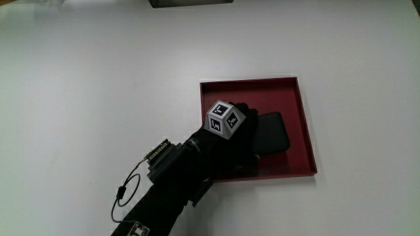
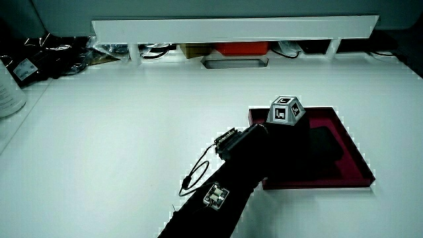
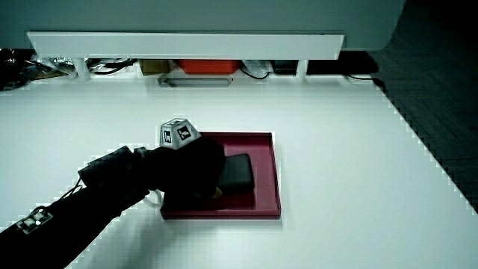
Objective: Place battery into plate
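The hand (image 1: 239, 134), cube (image 1: 223, 119) on its back, lies over the red plate (image 1: 305, 124) at lower centre of the main view, on the white tabletop (image 1: 85, 85). The dark battery (image 1: 272, 133) lies flat in the plate, touching the fingers; whether they grasp it cannot be told.

Dark red plate (image 1: 308, 124), black battery (image 1: 272, 133), black-gloved hand (image 1: 239, 134), white table (image 1: 98, 85)
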`<state>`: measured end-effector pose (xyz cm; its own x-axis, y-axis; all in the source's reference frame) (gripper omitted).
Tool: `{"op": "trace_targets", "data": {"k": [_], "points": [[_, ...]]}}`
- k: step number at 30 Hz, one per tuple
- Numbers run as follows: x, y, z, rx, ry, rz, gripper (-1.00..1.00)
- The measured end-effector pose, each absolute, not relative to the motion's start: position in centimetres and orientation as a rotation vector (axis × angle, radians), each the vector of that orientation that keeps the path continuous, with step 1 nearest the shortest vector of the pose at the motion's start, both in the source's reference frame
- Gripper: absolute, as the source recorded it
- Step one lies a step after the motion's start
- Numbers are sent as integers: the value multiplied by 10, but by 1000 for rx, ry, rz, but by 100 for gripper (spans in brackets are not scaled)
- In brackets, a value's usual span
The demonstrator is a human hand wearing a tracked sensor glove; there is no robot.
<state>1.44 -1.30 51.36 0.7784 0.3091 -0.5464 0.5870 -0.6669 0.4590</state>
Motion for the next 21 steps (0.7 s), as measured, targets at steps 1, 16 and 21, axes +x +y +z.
{"op": "trace_targets", "data": {"k": [1, 16, 21], "points": [[15, -13, 515, 2324, 668, -565, 0], [13, -10, 520, 2279, 628, -546, -19], [1, -9, 519, 2273, 640, -551, -50]]}}
